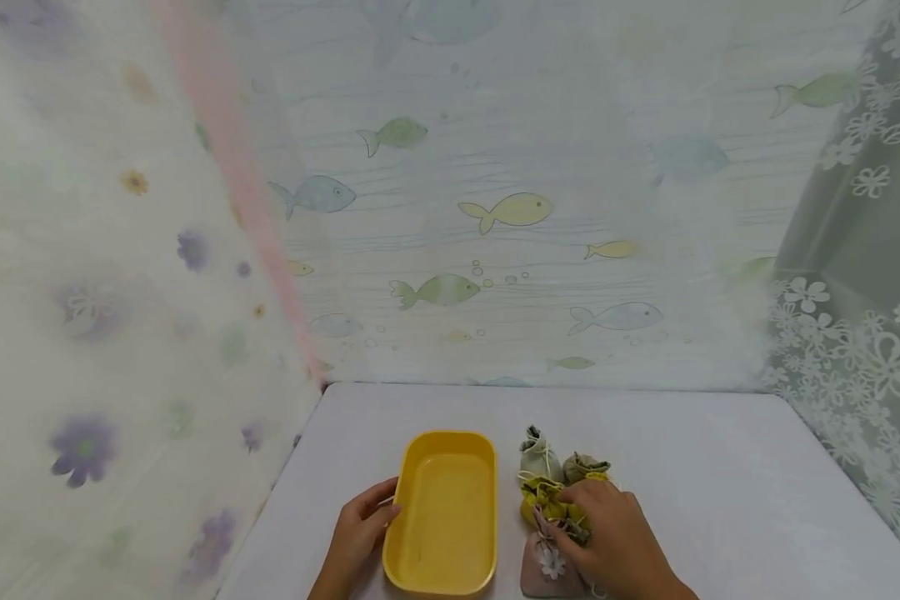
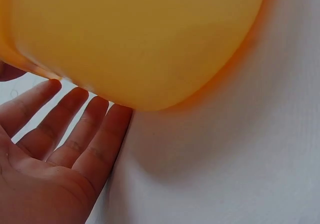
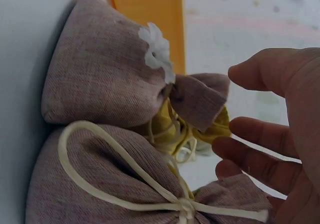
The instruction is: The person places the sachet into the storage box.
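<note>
Head view: right hand (image 1: 607, 542) over half-hidden pouches (image 1: 551, 492) beside tray (image 1: 444, 575).

The yellow tray (image 1: 446, 512) looks like smooth, slightly glossy plastic. The pouches (image 3: 105, 79) are coarse, matt woven cloth tied with smooth cream cord (image 3: 115, 184). The white worktop (image 1: 720, 483) has a matt, faintly textured cover.

Saw the yellow tray's (image 2: 140, 39) rounded outer wall filling the upper frame, standing on the white tabletop (image 2: 225, 169). Found the left hand (image 2: 50, 159) palm-up at lower left, straight fingers (image 2: 102, 139) spread, tips touching the tray's base edge.
</note>
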Tool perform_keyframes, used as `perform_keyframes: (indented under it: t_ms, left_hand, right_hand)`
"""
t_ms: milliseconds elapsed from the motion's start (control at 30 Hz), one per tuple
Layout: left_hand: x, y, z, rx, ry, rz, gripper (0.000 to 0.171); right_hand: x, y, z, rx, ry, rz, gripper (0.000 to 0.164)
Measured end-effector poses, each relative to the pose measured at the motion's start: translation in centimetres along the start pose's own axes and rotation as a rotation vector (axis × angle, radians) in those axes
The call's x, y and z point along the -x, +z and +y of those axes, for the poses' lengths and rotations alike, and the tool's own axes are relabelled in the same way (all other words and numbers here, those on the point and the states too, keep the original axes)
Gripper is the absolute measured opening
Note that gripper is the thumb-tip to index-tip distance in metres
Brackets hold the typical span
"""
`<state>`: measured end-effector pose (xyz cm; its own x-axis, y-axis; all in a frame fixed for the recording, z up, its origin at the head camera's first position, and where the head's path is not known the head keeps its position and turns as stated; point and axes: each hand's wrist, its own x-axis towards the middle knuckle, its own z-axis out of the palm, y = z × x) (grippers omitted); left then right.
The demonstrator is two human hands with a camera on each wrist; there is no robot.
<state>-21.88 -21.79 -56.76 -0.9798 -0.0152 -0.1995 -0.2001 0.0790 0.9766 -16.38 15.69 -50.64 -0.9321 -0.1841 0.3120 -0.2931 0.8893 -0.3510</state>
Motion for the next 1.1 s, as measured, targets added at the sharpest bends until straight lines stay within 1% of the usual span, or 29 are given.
perform_keyframes:
  t_ms: [133, 267, 400, 500, 533, 667, 733, 767, 900, 1000, 1100]
  left_hand:
    - [0.0, 0.2, 0.0, 0.001, 0.008, -0.025, 0.052]
    - [-0.2, 0.4, 0.0, -0.011, 0.002, -0.040, 0.052]
    - [-0.7, 0.1, 0.3, -0.058, -0.023, -0.061, 0.052]
    - [-1.3, -0.2, 0.9, -0.104, -0.045, -0.089, 0.054]
    - [-1.5, -0.3, 1.1, -0.116, -0.041, -0.101, 0.056]
    - [-2.2, -0.4, 1.4, -0.104, -0.036, -0.140, 0.059]
    - [-2.4, -0.4, 1.2, -0.093, -0.033, -0.146, 0.060]
    - [-2.5, -0.4, 1.1, -0.088, -0.043, -0.142, 0.060]
    - [-2.7, -0.7, 0.3, -0.072, -0.062, -0.135, 0.062]
    - [-2.8, -1.0, -0.1, -0.046, -0.058, -0.152, 0.060]
    - [-2.9, -1.3, -0.3, -0.031, -0.048, -0.174, 0.060]
  right_hand:
    - [0.2, 0.5, 0.0, 0.058, -0.017, -0.011, 0.030]
    - [0.2, 0.7, -0.1, 0.094, -0.039, -0.050, 0.028]
    - [0.2, 0.6, 0.0, 0.077, -0.087, -0.066, 0.019]
    - [0.3, 0.6, 0.2, 0.059, -0.125, -0.048, 0.017]
    - [0.3, 0.6, 0.2, 0.056, -0.134, -0.036, 0.017]
    - [0.5, 0.7, 0.2, 0.051, -0.153, 0.015, 0.015]
    - [0.6, 0.7, 0.1, 0.040, -0.153, 0.036, 0.016]
    - [0.6, 0.6, 0.1, 0.032, -0.152, 0.042, 0.016]
    - [0.7, 0.3, -0.2, -0.009, -0.148, 0.038, 0.016]
    - [0.7, -0.1, -0.4, -0.050, -0.158, 0.027, 0.015]
    - [0.5, -0.4, -0.6, -0.093, -0.188, 0.052, 0.015]
